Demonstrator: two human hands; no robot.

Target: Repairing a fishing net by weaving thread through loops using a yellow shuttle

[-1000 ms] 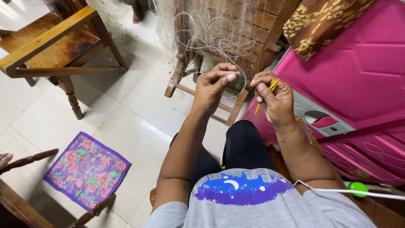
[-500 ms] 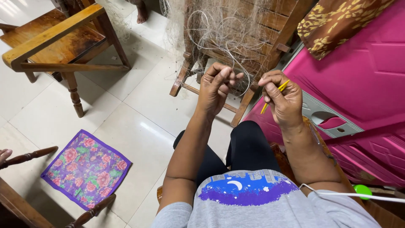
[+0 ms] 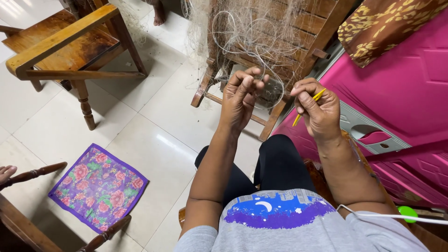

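My left hand (image 3: 240,98) is raised in front of me, its fingers pinched on thin pale strands of a fishing net (image 3: 247,32) that hangs over a wooden chair (image 3: 298,42). My right hand (image 3: 317,109) is beside it, closed on a slim yellow netting needle (image 3: 308,106) that pokes out above and below the fingers. A loop of line runs between the two hands. I sit with dark trousers and a grey shirt visible below.
A second wooden chair (image 3: 60,44) stands at the far left on the pale tiled floor (image 3: 154,121). A purple floral cloth (image 3: 100,186) lies on the tiles. A bright pink panel (image 3: 401,88) fills the right side. Another person's foot (image 3: 158,14) shows at the top.
Both hands have stayed close together at the net; the left hand's fingers have shifted along the strands and the view has moved slightly.
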